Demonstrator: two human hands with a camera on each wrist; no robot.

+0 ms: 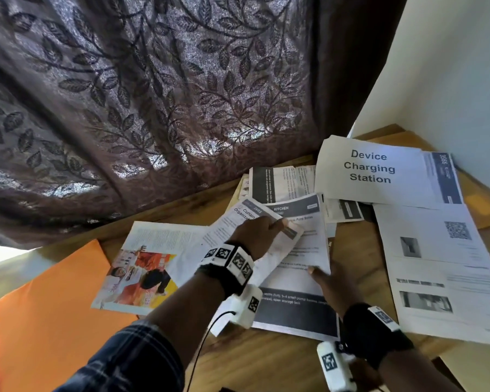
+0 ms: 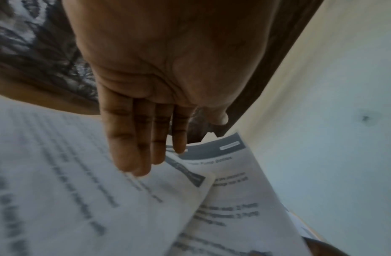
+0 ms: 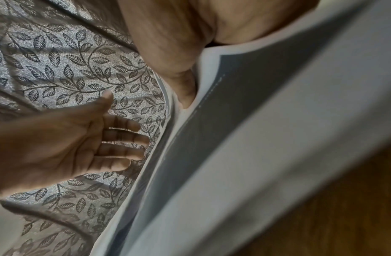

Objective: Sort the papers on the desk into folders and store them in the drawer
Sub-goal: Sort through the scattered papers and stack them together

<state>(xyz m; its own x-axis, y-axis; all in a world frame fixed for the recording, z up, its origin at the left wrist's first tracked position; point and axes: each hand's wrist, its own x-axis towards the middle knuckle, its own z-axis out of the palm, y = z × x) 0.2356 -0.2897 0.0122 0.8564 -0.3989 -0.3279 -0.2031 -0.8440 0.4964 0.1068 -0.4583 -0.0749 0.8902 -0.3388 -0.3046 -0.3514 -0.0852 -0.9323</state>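
Observation:
Several printed sheets lie scattered over the wooden desk [image 1: 266, 360]. My left hand [image 1: 259, 233] has straight fingers [image 2: 144, 155] whose tips touch a sheet headed "Curtain" [image 1: 229, 224], which overlaps a sheet headed "KITCHEN" [image 1: 303, 250]. My right hand [image 1: 327, 284] pinches the right edge of that kitchen sheet [image 3: 255, 121], thumb [image 3: 181, 74] on top and the fingers hidden beneath; this edge is lifted off the desk. An orange folder [image 1: 48, 306] lies flat at the left. No drawer is in view.
A page with a colour photo [image 1: 142, 273] lies between the folder and the hands. A "Device Charging Station" sheet [image 1: 371, 168] and more printed pages [image 1: 436, 264] cover the right side. A leaf-patterned curtain [image 1: 153, 94] hangs behind the desk; a white wall [image 1: 450, 80] stands at right.

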